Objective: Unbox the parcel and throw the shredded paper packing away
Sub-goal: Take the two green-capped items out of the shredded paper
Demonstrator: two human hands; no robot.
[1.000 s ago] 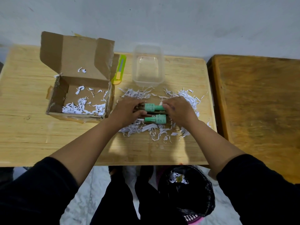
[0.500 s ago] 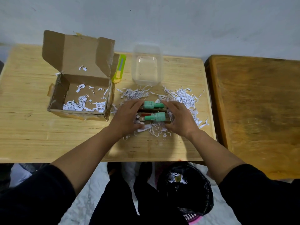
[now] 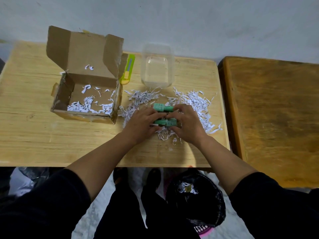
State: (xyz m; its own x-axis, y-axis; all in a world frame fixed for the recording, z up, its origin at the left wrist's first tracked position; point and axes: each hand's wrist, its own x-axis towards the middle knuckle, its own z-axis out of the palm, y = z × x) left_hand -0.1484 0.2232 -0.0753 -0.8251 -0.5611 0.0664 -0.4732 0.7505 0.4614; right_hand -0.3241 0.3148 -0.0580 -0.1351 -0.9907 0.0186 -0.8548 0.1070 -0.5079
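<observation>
The left hand [image 3: 143, 123] and right hand [image 3: 187, 125] cup inward from either side, fingers curled around the two green bottles [image 3: 163, 114], so both grips are closed on that pair. Holding them together from both ends probably lets the person lift the goods clear of the packing in one go. The bottles lie flat, side by side, long axes running parallel to the near edge of the surface [image 3: 34, 135]; the farther one's narrow cap points toward the right edge. They rest on the shredded paper [image 3: 195, 102] spread over the right part of the surface. The opened cardboard box [image 3: 86, 94], toward the left, holds more shreds. The black-lined bin [image 3: 203, 204] waits on the floor below the near edge.
</observation>
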